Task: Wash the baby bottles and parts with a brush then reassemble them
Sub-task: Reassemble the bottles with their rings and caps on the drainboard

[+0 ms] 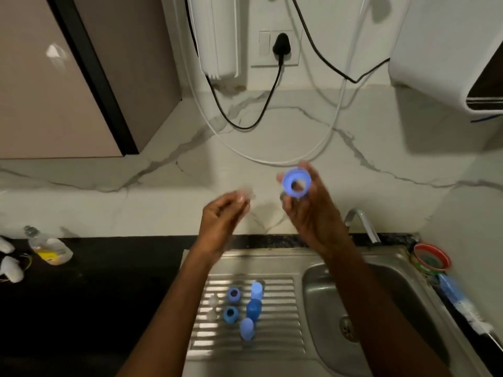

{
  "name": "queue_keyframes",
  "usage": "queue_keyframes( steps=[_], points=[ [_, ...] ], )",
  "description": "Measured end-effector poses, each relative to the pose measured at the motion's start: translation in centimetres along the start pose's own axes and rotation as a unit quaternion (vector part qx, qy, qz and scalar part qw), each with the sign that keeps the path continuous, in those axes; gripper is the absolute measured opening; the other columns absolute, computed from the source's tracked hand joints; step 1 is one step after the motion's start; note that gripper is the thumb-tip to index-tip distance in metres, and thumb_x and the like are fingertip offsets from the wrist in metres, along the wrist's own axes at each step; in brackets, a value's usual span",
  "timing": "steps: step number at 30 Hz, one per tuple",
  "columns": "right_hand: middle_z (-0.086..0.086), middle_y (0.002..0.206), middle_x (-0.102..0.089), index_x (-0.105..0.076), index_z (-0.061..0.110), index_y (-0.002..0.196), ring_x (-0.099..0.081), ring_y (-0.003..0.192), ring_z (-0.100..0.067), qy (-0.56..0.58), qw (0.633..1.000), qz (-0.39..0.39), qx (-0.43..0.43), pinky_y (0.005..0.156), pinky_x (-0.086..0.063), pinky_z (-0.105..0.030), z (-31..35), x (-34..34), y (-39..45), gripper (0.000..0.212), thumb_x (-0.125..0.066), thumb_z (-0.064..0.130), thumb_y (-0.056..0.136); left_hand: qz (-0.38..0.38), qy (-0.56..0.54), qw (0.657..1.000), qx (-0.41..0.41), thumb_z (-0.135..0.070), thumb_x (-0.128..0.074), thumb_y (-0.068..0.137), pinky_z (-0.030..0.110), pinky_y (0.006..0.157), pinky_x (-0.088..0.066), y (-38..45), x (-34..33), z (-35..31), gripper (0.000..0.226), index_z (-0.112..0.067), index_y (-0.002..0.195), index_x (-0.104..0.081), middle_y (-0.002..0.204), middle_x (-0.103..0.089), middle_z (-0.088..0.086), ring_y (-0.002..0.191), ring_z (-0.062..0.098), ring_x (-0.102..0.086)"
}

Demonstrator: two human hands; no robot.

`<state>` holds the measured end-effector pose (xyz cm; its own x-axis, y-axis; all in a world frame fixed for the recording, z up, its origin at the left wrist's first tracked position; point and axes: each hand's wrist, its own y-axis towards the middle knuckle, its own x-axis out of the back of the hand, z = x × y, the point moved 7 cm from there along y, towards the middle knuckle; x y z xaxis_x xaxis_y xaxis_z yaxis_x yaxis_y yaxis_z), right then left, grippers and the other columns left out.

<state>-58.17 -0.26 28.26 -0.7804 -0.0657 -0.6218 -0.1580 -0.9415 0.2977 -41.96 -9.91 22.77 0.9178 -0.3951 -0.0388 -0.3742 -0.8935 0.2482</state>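
— Nearest the lens: both forearms, reaching up and forward over the draining board (283, 346). And the task's piece?

— Blue collar ring (296, 183), raised above the sink (321, 303) against the marble wall, open centre facing the camera. Pinched at its rim by the right hand (307, 210), fingers curled round it from below and behind.

— Left hand (223, 213)?

— Level with the ring, just beside it, fingers curled round something small and clear (245, 195). Probably a teat, but too blurred to be sure.

— Risks from here?

— Likely wet plastic in a light pinch: could slip and drop into the sink or onto the parts below. Teat seated crooked in the ring: possible leak later. Blur suggests quick motion, so misalignment looks plausible.

— Below the hands?

— On the draining board: two more blue rings (234, 293), three blue caps (247, 328), a clear piece (213, 300) beside them. Further out: bottle brush (462, 303) on the sink's right edge, tap (359, 221) behind, a clear soap bottle (50, 247) on the dark table (95, 281) at far left.
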Motion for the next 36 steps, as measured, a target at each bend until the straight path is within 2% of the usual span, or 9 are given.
queue_keyframes(
  steps=[1, 2, 4, 5, 8, 12, 23, 31, 36],
  points=[
    [-0.008, 0.104, -0.072, -0.076, 0.024, 0.101, -0.069, 0.078, -0.015, -0.112, 0.993, -0.029, -0.026, 0.072, -0.056, -0.029, -2.1, 2.0, -1.1, 0.018, -0.071, 0.014, 0.086, -0.005, 0.065, 0.998, -0.006, -0.010, -0.077, 0.084, 0.026, 0.091, -0.058, -0.7, 0.4, 1.2, 0.010, -0.014, 0.092, -0.080, 0.097, -0.078, 0.002, 0.094, 0.014, -0.073],
    [0.005, 0.091, -0.073, -0.074, 0.026, 0.091, -0.067, 0.074, -0.006, -0.344, 0.937, -0.042, -0.047, 0.073, -0.054, -0.030, -4.5, 4.5, -2.2, 0.014, -0.075, 0.013, 0.085, 0.011, 0.162, 0.987, -0.006, -0.009, -0.081, 0.082, 0.024, 0.088, -0.058, -1.3, 0.6, 3.3, 0.011, -0.019, 0.087, -0.080, 0.093, -0.078, -0.003, 0.090, 0.010, -0.074],
    [0.014, 0.082, -0.069, -0.068, 0.027, 0.086, -0.065, 0.078, -0.002, -0.653, 0.744, -0.051, -0.134, 0.079, -0.053, -0.032, -9.7, 9.6, -4.6, 0.016, -0.077, 0.014, 0.087, 0.035, 0.310, 0.950, 0.030, -0.011, -0.084, 0.079, 0.017, 0.075, -0.055, -3.1, 1.0, 7.4, 0.017, -0.027, 0.078, -0.079, 0.079, -0.075, -0.015, 0.082, 0.004, -0.073],
    [0.014, 0.089, -0.069, -0.069, 0.026, 0.093, -0.066, 0.084, -0.004, -0.678, 0.714, -0.079, -0.157, 0.081, -0.054, -0.030, -11.1, 11.1, -5.8, 0.013, -0.077, 0.017, 0.087, 0.024, 0.328, 0.943, 0.051, -0.015, -0.085, 0.079, 0.017, 0.072, -0.054, -4.2, 1.4, 8.7, 0.017, -0.031, 0.078, -0.078, 0.074, -0.072, -0.019, 0.079, 0.000, -0.072],
    [0.015, 0.102, -0.072, -0.070, 0.030, 0.110, -0.070, 0.090, -0.003, -0.526, 0.815, -0.175, -0.167, 0.081, -0.060, -0.026, -13.3, 11.3, -7.9, 0.024, -0.079, 0.026, 0.087, -0.037, 0.279, 0.955, 0.089, -0.029, -0.084, 0.081, 0.021, 0.074, -0.057, -6.3, 1.5, 9.9, 0.006, -0.032, 0.078, -0.078, 0.071, -0.073, -0.019, 0.073, -0.005, -0.069],
    [0.019, 0.112, -0.071, -0.068, 0.032, 0.121, -0.067, 0.102, 0.003, -0.468, 0.860, -0.180, -0.098, 0.082, -0.056, -0.016, -12.8, 8.8, -8.3, 0.031, -0.075, 0.025, 0.091, -0.025, 0.203, 0.974, 0.096, -0.030, -0.082, 0.084, 0.013, 0.066, -0.053, -7.9, -0.3, 8.7, 0.010, -0.032, 0.077, -0.077, 0.070, -0.073, -0.019, 0.068, -0.001, -0.070],
    [0.011, 0.113, -0.072, -0.066, 0.025, 0.119, -0.069, 0.100, -0.001, -0.446, 0.864, -0.222, -0.076, 0.082, -0.056, -0.017, -13.2, 9.5, -9.4, 0.037, -0.080, 0.028, 0.086, 0.056, 0.134, 0.980, 0.133, -0.015, -0.071, 0.094, 0.028, 0.085, -0.057, -8.7, -0.7, 10.2, 0.015, -0.027, 0.094, -0.078, 0.090, -0.078, -0.010, 0.089, 0.006, -0.072],
    [0.012, 0.104, -0.075, -0.068, 0.026, 0.117, -0.071, 0.093, 0.000, -0.472, 0.854, -0.210, -0.062, 0.083, -0.060, -0.027, -13.4, 8.8, -9.3, 0.034, -0.081, 0.028, 0.085, 0.073, 0.052, 0.978, 0.186, -0.040, -0.071, 0.092, 0.038, 0.090, -0.059, -8.6, -0.4, 10.9, 0.026, -0.015, 0.096, -0.078, 0.092, -0.078, 0.001, 0.096, 0.022, -0.074],
    [0.015, 0.101, -0.075, -0.070, 0.031, 0.115, -0.071, 0.093, 0.001, -0.511, 0.839, -0.184, -0.046, 0.083, -0.059, -0.025, -13.6, 7.3, -8.9, 0.035, -0.083, 0.023, 0.083, 0.028, 0.133, 0.979, 0.154, -0.048, -0.075, 0.083, 0.027, 0.073, -0.058, -7.8, -0.1, 9.4, 0.030, -0.019, 0.078, -0.078, 0.072, -0.075, -0.002, 0.071, 0.013, -0.073]
  ],
)
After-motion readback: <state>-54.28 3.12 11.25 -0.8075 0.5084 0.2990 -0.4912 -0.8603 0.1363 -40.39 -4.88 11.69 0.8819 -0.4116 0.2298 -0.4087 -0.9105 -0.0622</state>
